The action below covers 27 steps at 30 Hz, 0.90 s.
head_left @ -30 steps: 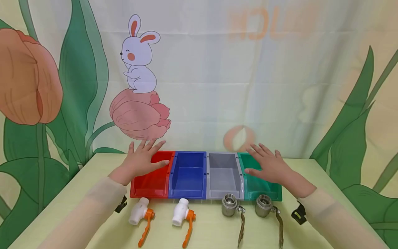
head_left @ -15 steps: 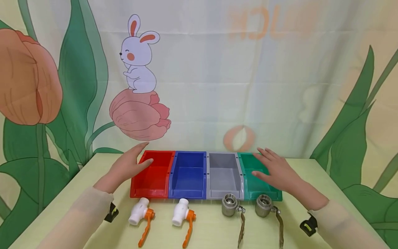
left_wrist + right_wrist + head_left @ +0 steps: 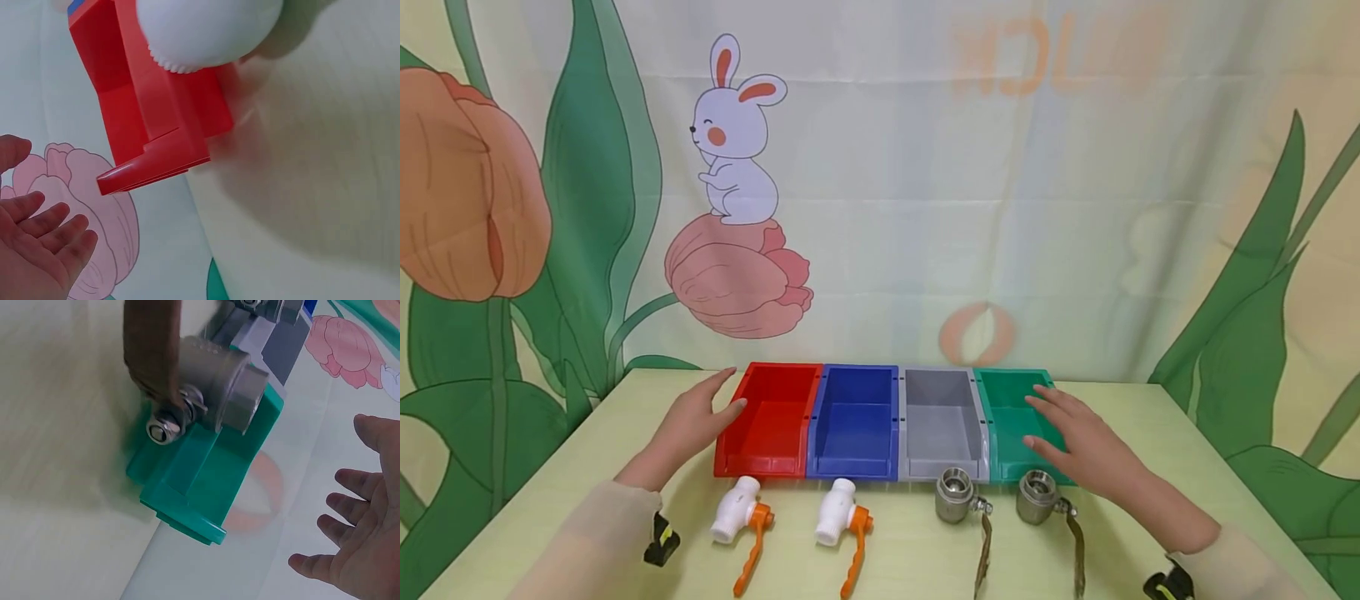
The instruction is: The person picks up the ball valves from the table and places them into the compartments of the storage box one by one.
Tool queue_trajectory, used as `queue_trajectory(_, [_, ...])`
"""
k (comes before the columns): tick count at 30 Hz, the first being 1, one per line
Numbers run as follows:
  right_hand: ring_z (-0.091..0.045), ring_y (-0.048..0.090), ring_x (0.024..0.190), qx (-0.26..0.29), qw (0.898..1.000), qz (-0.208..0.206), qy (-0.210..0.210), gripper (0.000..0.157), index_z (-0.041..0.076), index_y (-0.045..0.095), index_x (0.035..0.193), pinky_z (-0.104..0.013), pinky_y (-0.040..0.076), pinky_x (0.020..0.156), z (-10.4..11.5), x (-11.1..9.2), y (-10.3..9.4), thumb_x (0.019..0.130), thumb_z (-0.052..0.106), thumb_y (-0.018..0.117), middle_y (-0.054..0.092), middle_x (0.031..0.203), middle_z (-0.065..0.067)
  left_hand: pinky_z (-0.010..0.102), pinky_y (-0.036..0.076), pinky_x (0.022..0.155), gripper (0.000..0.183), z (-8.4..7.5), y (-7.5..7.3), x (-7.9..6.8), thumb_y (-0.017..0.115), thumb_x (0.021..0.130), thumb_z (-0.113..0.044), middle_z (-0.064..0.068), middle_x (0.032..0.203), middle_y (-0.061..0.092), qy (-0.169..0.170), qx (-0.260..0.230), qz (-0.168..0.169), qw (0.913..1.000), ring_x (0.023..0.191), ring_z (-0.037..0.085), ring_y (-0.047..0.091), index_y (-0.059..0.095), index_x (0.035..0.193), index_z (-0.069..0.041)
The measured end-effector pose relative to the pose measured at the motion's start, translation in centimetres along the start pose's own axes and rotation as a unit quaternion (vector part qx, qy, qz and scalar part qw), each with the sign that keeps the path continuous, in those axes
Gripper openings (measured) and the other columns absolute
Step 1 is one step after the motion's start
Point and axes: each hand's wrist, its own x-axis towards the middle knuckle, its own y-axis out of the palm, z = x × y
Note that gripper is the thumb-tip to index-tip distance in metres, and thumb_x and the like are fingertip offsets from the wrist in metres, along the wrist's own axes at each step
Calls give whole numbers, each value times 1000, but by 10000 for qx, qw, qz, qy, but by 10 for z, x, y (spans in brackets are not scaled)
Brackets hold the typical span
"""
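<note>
My left hand (image 3: 688,425) hovers at the outer left side of the red bin (image 3: 771,417), fingers extended and holding nothing. Over the green bin (image 3: 1011,417) hangs my right hand (image 3: 1086,437), its fingers spread and loose, with nothing in it. Two white plastic ball valves, one on the left (image 3: 737,510) and one beside it (image 3: 837,512), lie before the red and blue bins, their orange levers pointing toward me. Two metal ball valves, an inner one (image 3: 953,496) and an outer one (image 3: 1037,497), stand before the grey and green bins with worn brownish levers. Neither hand touches a valve.
Between the red and green bins sit a blue bin (image 3: 856,421) and a grey bin (image 3: 943,423), all joined in a row on the pale table (image 3: 910,550). A printed curtain (image 3: 880,183) with a rabbit and tulips hangs right behind the table.
Both hands have drawn back toward me and outward, the left off the red bin to its side, the right lower over the green bin. The valves and bins have stayed put.
</note>
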Motion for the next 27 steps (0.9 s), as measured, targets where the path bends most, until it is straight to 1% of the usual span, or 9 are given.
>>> queue_trajectory(5, [-52, 38, 146, 68, 10000, -4, 23, 60, -1, 50, 148, -70, 40, 113, 2, -6, 0, 99, 28, 68, 43, 159, -25, 61, 53, 102, 69, 7, 6, -2, 57, 102, -21, 37, 155, 39, -201, -129, 73, 9997, 139, 57, 43, 26, 158, 5])
queue_trajectory(8, [-51, 39, 146, 72, 10000, 3, 22, 59, 0, 50, 148, -69, 40, 113, 3, -9, 0, 99, 29, 67, 43, 159, -24, 59, 54, 101, 69, 11, 9, -3, 55, 103, -21, 38, 155, 38, -364, -234, 151, 9989, 138, 58, 45, 24, 158, 6])
queue_trajectory(16, [-52, 41, 144, 156, 9997, 102, 146, 60, -1, 51, 148, -67, 44, 111, 4, -18, 1, 99, 29, 68, 44, 158, -25, 53, 51, 106, 70, 23, 20, -6, 54, 105, -22, 34, 160, 33, -762, -700, 331, 9941, 145, 54, 38, 19, 160, 5])
queue_trajectory(21, [-51, 44, 142, 203, 9993, 234, 215, 61, -2, 51, 147, -65, 47, 109, 4, -26, 6, 98, 29, 69, 45, 158, -25, 52, 51, 106, 71, 28, 25, -6, 52, 106, -26, 34, 159, 34, -918, -803, 382, 9918, 142, 54, 42, 17, 160, 7])
queue_trajectory(24, [-51, 45, 142, 235, 9988, 333, 285, 62, -1, 51, 147, -64, 48, 108, 4, -31, 6, 98, 33, 68, 45, 158, -24, 53, 50, 107, 72, 29, 27, -5, 50, 107, -29, 35, 159, 35, -1001, -862, 452, 9902, 141, 53, 43, 17, 159, 8])
queue_trajectory(27, [-51, 46, 141, 241, 9982, 421, 361, 63, -1, 51, 147, -64, 49, 107, 2, -36, 7, 98, 35, 68, 45, 158, -24, 53, 49, 108, 71, 30, 27, -5, 49, 108, -29, 35, 159, 35, -1022, -956, 484, 9890, 141, 53, 44, 18, 159, 7])
